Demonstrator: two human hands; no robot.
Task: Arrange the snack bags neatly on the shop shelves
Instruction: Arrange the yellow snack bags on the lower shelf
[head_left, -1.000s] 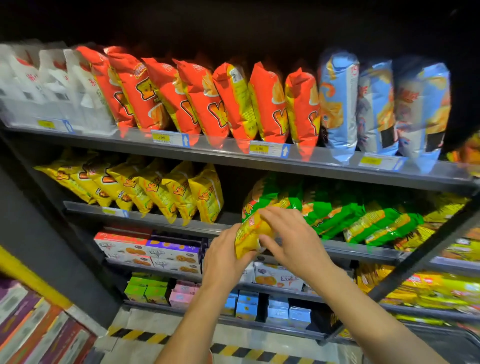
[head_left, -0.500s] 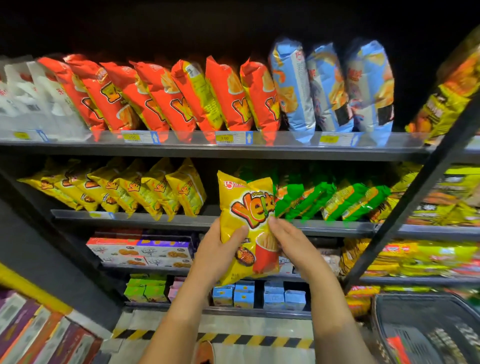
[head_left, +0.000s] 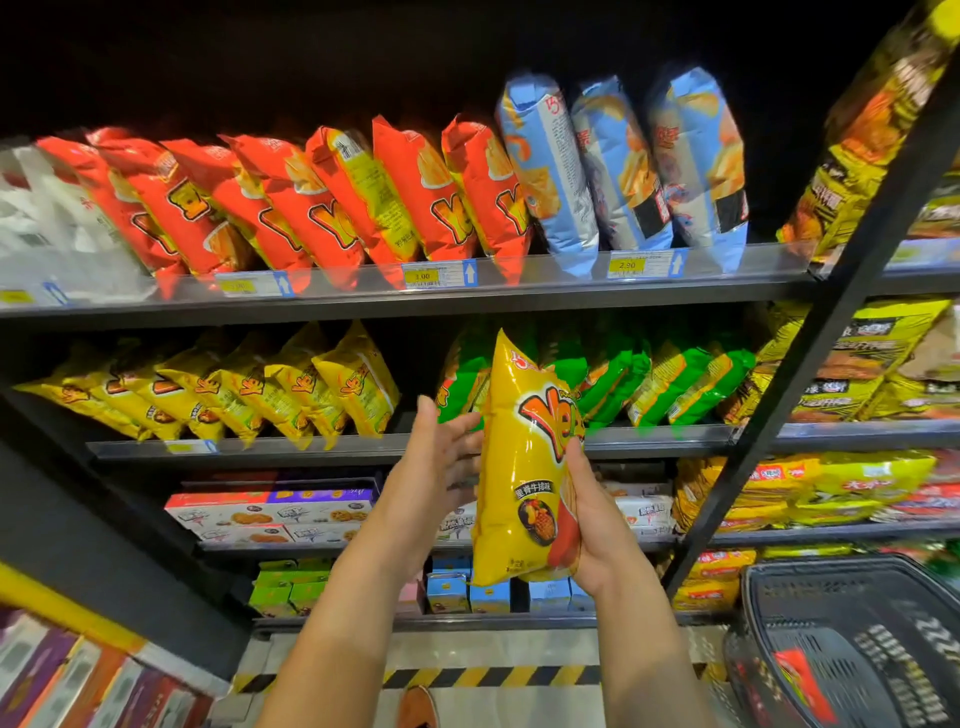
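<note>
Right grip (head_left: 597, 525) is clasping the yellow snack bag (head_left: 522, 467), left grip (head_left: 436, 467) resting open-fingered against it; shelves (head_left: 519, 299) are looking mostly tidy; this bag is awaiting placement.

Dark metal shelves (head_left: 415, 306) stand over a pale floor (head_left: 519, 709) with yellow-black striped tape (head_left: 493, 676).
</note>
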